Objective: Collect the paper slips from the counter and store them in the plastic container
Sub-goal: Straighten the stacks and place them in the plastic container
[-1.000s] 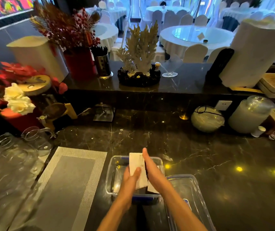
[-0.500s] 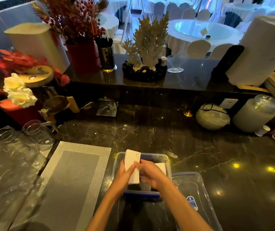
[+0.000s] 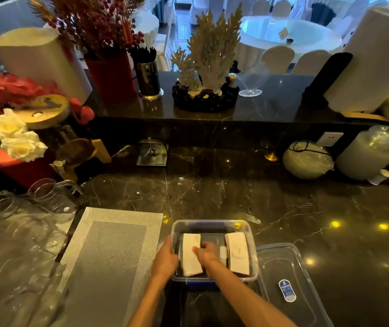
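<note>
Right hand [image 3: 206,252] grip pinching a paper slip [image 3: 190,254] inside the plastic container [image 3: 212,223], second stack [image 3: 238,252] beside

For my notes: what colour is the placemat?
Grey placemat, paler woven border; head view.

- Far of the plastic container [image 3: 212,224], the dark tabletop [image 3: 224,192] lies open.
- Left: grey placemat [image 3: 108,251], flat; glass jugs [image 3: 23,208] crowd beyond it.
- Right: clear lid [image 3: 285,279] touches the container.
- Far right: round jars [image 3: 308,159] stand.
</note>
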